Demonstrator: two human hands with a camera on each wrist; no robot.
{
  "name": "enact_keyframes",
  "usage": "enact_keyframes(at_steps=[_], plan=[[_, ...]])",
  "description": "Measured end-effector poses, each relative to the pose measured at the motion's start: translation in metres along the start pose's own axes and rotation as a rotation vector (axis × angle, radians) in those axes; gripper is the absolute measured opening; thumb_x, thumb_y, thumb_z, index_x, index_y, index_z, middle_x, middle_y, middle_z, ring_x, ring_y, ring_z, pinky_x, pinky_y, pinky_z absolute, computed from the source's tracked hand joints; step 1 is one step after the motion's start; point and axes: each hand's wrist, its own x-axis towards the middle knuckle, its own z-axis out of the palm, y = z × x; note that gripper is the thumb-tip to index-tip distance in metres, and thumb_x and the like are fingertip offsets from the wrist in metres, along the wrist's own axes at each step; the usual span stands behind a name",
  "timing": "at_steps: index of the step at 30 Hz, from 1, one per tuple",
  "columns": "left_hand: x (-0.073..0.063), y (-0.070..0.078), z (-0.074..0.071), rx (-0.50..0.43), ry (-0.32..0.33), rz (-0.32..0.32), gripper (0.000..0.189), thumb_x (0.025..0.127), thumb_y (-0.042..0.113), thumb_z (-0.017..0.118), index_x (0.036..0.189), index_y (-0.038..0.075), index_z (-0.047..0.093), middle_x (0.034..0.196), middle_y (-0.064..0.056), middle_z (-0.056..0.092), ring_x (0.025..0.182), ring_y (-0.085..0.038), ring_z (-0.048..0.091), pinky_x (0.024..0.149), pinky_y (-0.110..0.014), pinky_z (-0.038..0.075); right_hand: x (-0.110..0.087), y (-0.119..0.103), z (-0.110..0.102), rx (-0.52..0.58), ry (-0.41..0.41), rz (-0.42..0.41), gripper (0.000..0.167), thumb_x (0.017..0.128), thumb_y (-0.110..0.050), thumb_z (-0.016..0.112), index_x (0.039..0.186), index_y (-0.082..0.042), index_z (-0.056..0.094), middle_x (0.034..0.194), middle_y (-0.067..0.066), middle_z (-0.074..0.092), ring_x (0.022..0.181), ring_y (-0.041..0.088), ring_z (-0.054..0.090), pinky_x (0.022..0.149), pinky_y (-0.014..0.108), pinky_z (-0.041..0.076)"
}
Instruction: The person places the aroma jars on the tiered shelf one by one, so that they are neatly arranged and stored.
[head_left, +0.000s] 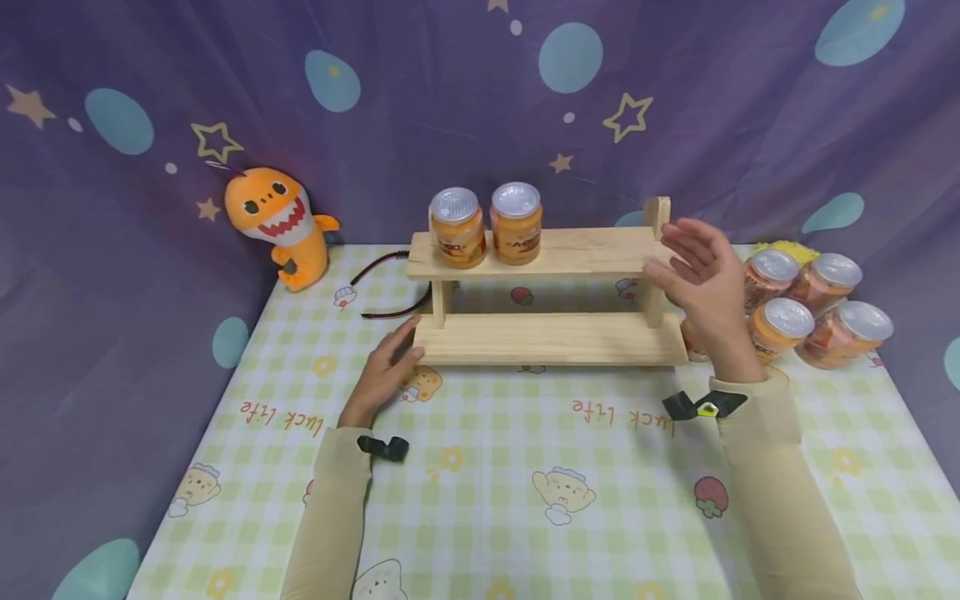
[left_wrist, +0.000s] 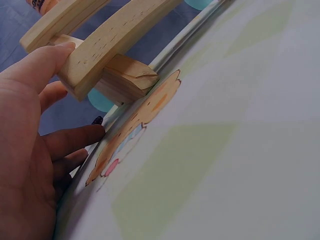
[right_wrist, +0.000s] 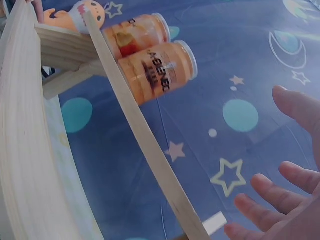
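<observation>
A two-tier wooden shelf point(head_left: 551, 340) stands on the table. At its left end my left hand point(head_left: 382, 371) touches the lower board, with the thumb point(left_wrist: 57, 55) against the board's end and the other fingers loosely extended beside it. My right hand point(head_left: 708, 279) is raised at the right end of the upper board point(head_left: 600, 248), fingers apart and holding nothing. Two orange jars with silver lids, a left one point(head_left: 457, 229) and a right one point(head_left: 517, 223), stand upright on the upper board's left half. The right wrist view shows the same jars point(right_wrist: 155, 72) beyond the board.
Several similar jars point(head_left: 847, 333) are grouped right of the shelf, partly behind my right hand. Something yellow point(head_left: 787, 248) lies behind them. An orange shark plush point(head_left: 277, 225) leans at the back left. Dark cables point(head_left: 382, 263) stick out left of the shelf. A purple curtain point(head_left: 450, 100) hangs behind.
</observation>
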Motion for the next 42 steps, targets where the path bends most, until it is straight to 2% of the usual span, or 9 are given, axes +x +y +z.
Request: enact_keyframes(at_steps=[6, 12, 17, 19, 21, 24, 28, 35, 42], plan=[[-0.001, 0.000, 0.000, 0.005, -0.006, -0.002, 0.057, 0.101, 0.034, 0.059, 0.155, 0.035, 0.038, 0.162, -0.008, 0.038, 0.150, -0.035, 0.034, 0.124, -0.058, 0.020, -0.007, 0.001, -0.019, 0.002, 0.065, -0.004, 0.056, 0.081, 0.005, 0.077, 0.131, -0.011, 0.058, 0.125, -0.002, 0.068, 0.122, 0.012, 0.061, 0.099, 0.016, 0.050], [0.000, 0.000, -0.001, -0.005, -0.014, 0.002, 0.057, 0.102, 0.030, 0.059, 0.154, 0.035, 0.038, 0.162, -0.005, 0.038, 0.151, -0.033, 0.033, 0.125, -0.058, 0.020, -0.012, 0.004, -0.037, 0.017, 0.134, -0.011, 0.054, 0.080, 0.010, 0.076, 0.130, -0.004, 0.059, 0.120, 0.000, 0.070, 0.117, 0.013, 0.064, 0.093, 0.014, 0.052], [0.000, 0.001, -0.002, -0.012, -0.019, -0.008, 0.058, 0.102, 0.024, 0.058, 0.156, 0.028, 0.037, 0.163, -0.008, 0.036, 0.151, -0.035, 0.031, 0.125, -0.059, 0.018, -0.014, 0.009, -0.050, 0.019, 0.175, 0.000, 0.053, 0.079, 0.012, 0.076, 0.128, -0.004, 0.060, 0.116, 0.001, 0.071, 0.113, 0.013, 0.066, 0.092, 0.014, 0.052], [-0.004, 0.011, -0.002, -0.005, -0.025, -0.010, 0.058, 0.103, 0.023, 0.057, 0.157, 0.024, 0.037, 0.163, -0.011, 0.035, 0.151, -0.037, 0.031, 0.125, -0.059, 0.019, -0.016, 0.010, -0.056, 0.019, 0.196, 0.005, 0.053, 0.079, 0.012, 0.076, 0.128, -0.003, 0.061, 0.115, 0.001, 0.072, 0.112, 0.013, 0.066, 0.092, 0.013, 0.052], [-0.004, 0.012, -0.002, -0.003, -0.026, -0.011, 0.057, 0.103, 0.023, 0.057, 0.156, 0.024, 0.037, 0.163, -0.011, 0.035, 0.151, -0.037, 0.031, 0.125, -0.059, 0.019, -0.017, 0.012, -0.062, 0.029, 0.221, 0.004, 0.052, 0.079, 0.013, 0.075, 0.127, -0.002, 0.061, 0.114, 0.001, 0.073, 0.110, 0.014, 0.067, 0.091, 0.013, 0.052], [-0.008, 0.027, -0.005, 0.000, -0.036, -0.015, 0.057, 0.103, 0.023, 0.057, 0.157, 0.021, 0.037, 0.163, -0.013, 0.035, 0.151, -0.038, 0.031, 0.124, -0.060, 0.020, -0.017, 0.014, -0.072, 0.063, 0.261, 0.002, 0.051, 0.078, 0.015, 0.074, 0.125, 0.000, 0.062, 0.111, 0.002, 0.073, 0.106, 0.014, 0.068, 0.089, 0.013, 0.053], [-0.010, 0.036, -0.007, 0.006, -0.048, -0.023, 0.057, 0.103, 0.021, 0.056, 0.157, 0.016, 0.036, 0.163, -0.015, 0.034, 0.151, -0.039, 0.030, 0.124, -0.059, 0.020, -0.017, 0.016, -0.087, 0.100, 0.311, 0.009, 0.049, 0.078, 0.017, 0.074, 0.122, -0.001, 0.063, 0.109, 0.003, 0.074, 0.102, 0.013, 0.069, 0.085, 0.014, 0.054], [-0.001, 0.007, -0.003, 0.014, -0.038, -0.010, 0.058, 0.103, 0.021, 0.056, 0.158, 0.023, 0.034, 0.165, -0.009, 0.032, 0.153, -0.036, 0.028, 0.125, -0.059, 0.018, -0.020, 0.013, -0.112, 0.128, 0.400, 0.007, 0.048, 0.075, 0.017, 0.076, 0.119, -0.001, 0.064, 0.105, 0.004, 0.075, 0.097, 0.014, 0.070, 0.079, 0.012, 0.056], [0.000, 0.000, -0.002, -0.003, -0.026, 0.013, 0.057, 0.102, 0.029, 0.057, 0.155, 0.034, 0.037, 0.164, -0.001, 0.035, 0.153, -0.031, 0.030, 0.125, -0.057, 0.020, -0.022, 0.016, -0.131, 0.148, 0.466, 0.026, 0.050, 0.074, 0.017, 0.078, 0.118, -0.003, 0.065, 0.104, 0.004, 0.076, 0.095, 0.013, 0.071, 0.074, 0.012, 0.056]])
